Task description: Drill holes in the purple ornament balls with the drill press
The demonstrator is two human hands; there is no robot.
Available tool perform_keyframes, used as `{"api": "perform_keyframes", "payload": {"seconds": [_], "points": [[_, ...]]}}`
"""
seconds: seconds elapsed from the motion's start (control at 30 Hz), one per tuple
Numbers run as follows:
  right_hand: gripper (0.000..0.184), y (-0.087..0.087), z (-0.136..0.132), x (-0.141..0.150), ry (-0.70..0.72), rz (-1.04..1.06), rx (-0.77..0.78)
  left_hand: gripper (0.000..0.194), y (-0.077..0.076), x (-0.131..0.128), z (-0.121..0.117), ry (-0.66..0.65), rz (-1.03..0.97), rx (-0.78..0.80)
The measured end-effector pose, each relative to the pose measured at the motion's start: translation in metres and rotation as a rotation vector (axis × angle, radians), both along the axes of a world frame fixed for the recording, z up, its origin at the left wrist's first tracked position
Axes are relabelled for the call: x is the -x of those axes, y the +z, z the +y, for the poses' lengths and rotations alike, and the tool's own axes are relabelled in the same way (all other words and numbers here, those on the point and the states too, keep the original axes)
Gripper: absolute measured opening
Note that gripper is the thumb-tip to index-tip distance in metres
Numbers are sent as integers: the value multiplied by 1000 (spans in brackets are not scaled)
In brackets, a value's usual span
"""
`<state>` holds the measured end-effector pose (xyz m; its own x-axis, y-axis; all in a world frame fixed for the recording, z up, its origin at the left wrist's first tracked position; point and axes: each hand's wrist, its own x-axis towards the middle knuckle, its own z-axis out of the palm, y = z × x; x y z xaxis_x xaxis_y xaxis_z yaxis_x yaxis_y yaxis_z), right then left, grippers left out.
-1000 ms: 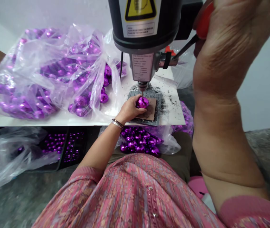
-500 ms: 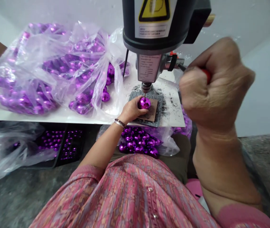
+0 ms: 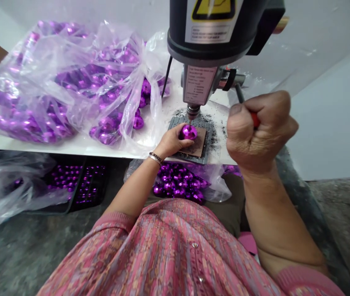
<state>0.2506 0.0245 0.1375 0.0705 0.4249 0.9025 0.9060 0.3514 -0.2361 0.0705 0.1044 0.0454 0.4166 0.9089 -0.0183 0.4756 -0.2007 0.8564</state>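
Note:
A shiny purple faceted ball rests on a brown pad on the grey base plate of a small drill press. My left hand is closed around the ball and holds it under the drill bit, whose tip touches the top of the ball. My right hand is a fist around the red-tipped feed lever at the right of the machine, pulled low.
A big clear plastic bag full of purple balls lies on the white table to the left. Another bag of balls sits in my lap under the table edge. Black trays of balls stand lower left. Dark shavings surround the plate.
My right hand has pulled the lever down from high at the upper right to beside the base plate. The drill bit has come down onto the ball. My left hand has stayed put.

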Motion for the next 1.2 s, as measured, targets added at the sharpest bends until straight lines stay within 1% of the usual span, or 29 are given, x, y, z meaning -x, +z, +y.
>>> {"api": "perform_keyframes", "payload": {"seconds": [0.1, 0.23, 0.47, 0.67, 0.73, 0.77, 0.83, 0.87, 0.93, 0.97, 1.0, 1.03, 1.07, 1.1, 1.13, 1.2], "points": [[47, -2, 1, -2, -15, 5, 25, 57, 0, 1, 0, -10, -45, 26], [47, -10, 2, -3, -34, 7, 18, 59, 1, 0, 0, 0, -43, 18], [30, -27, 8, -3, 34, 1, -142, 64, -3, -1, 0, 27, -6, 16], [41, -52, 17, -1, 92, 86, -184, 63, -5, -2, 0, 9, -14, 0], [46, -53, 16, 3, 101, 117, -202, 65, -5, -3, 0, 25, -1, 11], [48, -49, 15, 5, 101, 136, -211, 67, -5, -3, -1, 37, 4, 19], [51, -31, 14, 9, 99, 181, -228, 70, -6, -3, -1, 55, 5, 33], [52, -17, 14, 11, 95, 207, -230, 71, -6, -3, -2, 60, 3, 36], [50, 17, 19, 11, 85, 286, -200, 68, -5, -2, -4, 57, -8, 32], [44, 35, 23, 11, 75, 343, -138, 66, -4, -1, -5, 51, -19, 29], [37, 52, 29, 9, 79, 456, -35, 64, -4, 1, -7, 46, -34, 26], [37, 66, 36, 6, 81, 481, -1, 63, -3, 3, -10, 43, -51, 25], [39, 78, 42, 3, 90, 489, 80, 63, -2, 6, -13, 42, -72, 23], [39, 86, 48, 0, 87, 510, 146, 65, -1, 10, -16, 45, -96, 21], [39, 91, 54, -4, 93, 510, 176, 67, 0, 14, -21, 46, -118, 19], [39, 91, 60, -13, 145, 474, 176, 74, 2, 24, -30, 39, -159, 19]]}}
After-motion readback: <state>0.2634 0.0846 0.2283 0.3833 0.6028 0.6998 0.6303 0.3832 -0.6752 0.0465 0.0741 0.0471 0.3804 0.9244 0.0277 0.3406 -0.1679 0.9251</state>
